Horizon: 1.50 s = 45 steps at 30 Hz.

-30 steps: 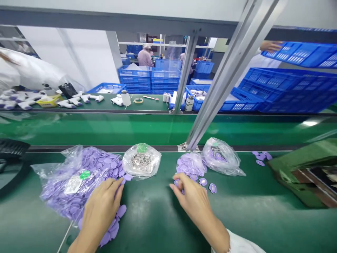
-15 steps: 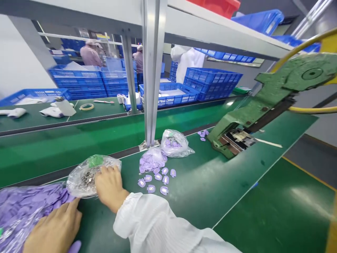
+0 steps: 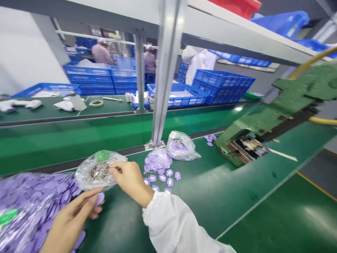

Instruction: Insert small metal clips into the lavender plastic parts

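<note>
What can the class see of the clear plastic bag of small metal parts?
The clear plastic bag is a rounded, puffy, crinkled bundle lying on the green work surface, with a green tag on top. A heap of small silvery metal parts shows through it. The right hand touches its right side.

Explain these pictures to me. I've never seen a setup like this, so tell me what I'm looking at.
This view comes from a camera worn on a person's head, looking forward and down at their two bare hands. The left hand pinches a flat purple piece. The fingers of the right hand touch a clear bag of small metal parts. A large bag of purple pieces lies on the green workbench, with loose purple pieces beyond. A green machine stands to the right.
</note>
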Motion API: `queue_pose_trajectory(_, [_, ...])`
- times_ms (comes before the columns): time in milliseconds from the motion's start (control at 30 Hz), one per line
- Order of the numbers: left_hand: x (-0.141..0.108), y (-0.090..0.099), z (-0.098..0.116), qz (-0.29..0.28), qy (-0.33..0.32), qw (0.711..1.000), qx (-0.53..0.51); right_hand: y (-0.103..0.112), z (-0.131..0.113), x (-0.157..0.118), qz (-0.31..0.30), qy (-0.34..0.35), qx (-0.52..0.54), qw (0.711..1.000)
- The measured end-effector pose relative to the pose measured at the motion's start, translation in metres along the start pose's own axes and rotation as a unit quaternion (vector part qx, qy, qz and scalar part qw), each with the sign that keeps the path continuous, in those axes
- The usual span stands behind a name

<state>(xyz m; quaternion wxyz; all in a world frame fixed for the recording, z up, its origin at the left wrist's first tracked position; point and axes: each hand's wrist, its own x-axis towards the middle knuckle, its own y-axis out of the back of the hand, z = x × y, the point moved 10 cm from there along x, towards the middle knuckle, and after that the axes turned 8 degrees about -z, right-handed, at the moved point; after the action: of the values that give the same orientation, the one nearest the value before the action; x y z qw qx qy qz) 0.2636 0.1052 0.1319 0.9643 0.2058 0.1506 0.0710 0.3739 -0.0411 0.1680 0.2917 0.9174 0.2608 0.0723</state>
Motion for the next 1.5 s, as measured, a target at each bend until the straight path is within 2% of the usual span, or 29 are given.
queue_pose_trajectory(33, [0.003, -0.015, 0.008, -0.017, 0.006, 0.999, -0.034, 0.0, 0.004, 0.0, -0.017, -0.006, 0.061, 0.998])
queue_pose_trajectory(67, [0.006, -0.024, 0.016, -0.009, 0.0, 0.997, -0.071, -0.002, 0.008, -0.001, -0.036, -0.016, 0.124, 0.992])
queue_pose_trajectory(133, [0.014, -0.033, 0.027, 0.008, -0.024, 0.991, -0.131, -0.007, 0.014, -0.006, -0.087, -0.04, 0.238, 0.967])
queue_pose_trajectory(200, [0.018, -0.039, 0.028, 0.011, -0.04, 0.987, -0.153, -0.011, 0.02, -0.022, -0.128, -0.074, 0.32, 0.936])
queue_pose_trajectory(333, [0.014, -0.054, 0.017, -0.027, -0.032, 0.989, -0.14, -0.012, 0.042, -0.065, -0.158, -0.161, 0.383, 0.896])
queue_pose_trajectory(433, [0.011, -0.069, 0.017, -0.072, -0.036, 0.993, -0.089, -0.018, 0.053, -0.079, -0.167, -0.187, 0.395, 0.884])
queue_pose_trajectory(600, [0.009, -0.073, 0.025, -0.074, -0.072, 0.995, 0.007, -0.03, 0.063, -0.077, -0.174, -0.195, 0.389, 0.884])
queue_pose_trajectory(700, [0.009, -0.072, 0.029, -0.072, -0.086, 0.993, 0.016, -0.032, 0.066, -0.077, -0.171, -0.198, 0.38, 0.887])
queue_pose_trajectory(800, [0.008, -0.073, 0.019, -0.09, -0.012, 0.99, -0.104, -0.024, 0.069, -0.076, -0.134, -0.199, 0.4, 0.885])
queue_pose_trajectory(900, [0.002, -0.081, 0.008, -0.102, 0.09, 0.949, -0.285, -0.014, 0.07, -0.075, -0.093, -0.189, 0.433, 0.877])
queue_pose_trajectory(1000, [-0.003, -0.086, 0.008, -0.107, 0.129, 0.926, -0.339, -0.008, 0.066, -0.071, -0.075, -0.161, 0.428, 0.886])
queue_pose_trajectory(1100, [-0.004, -0.09, 0.009, -0.126, 0.13, 0.929, -0.324, -0.007, 0.061, -0.069, -0.073, -0.135, 0.412, 0.898])
queue_pose_trajectory(1233, [-0.002, -0.094, 0.005, -0.14, 0.125, 0.933, -0.306, -0.016, 0.055, -0.069, -0.091, -0.121, 0.41, 0.9])
queue_pose_trajectory(1500, [0.002, -0.093, 0.009, -0.135, 0.08, 0.947, -0.279, -0.027, 0.063, -0.073, -0.08, -0.159, 0.393, 0.902])
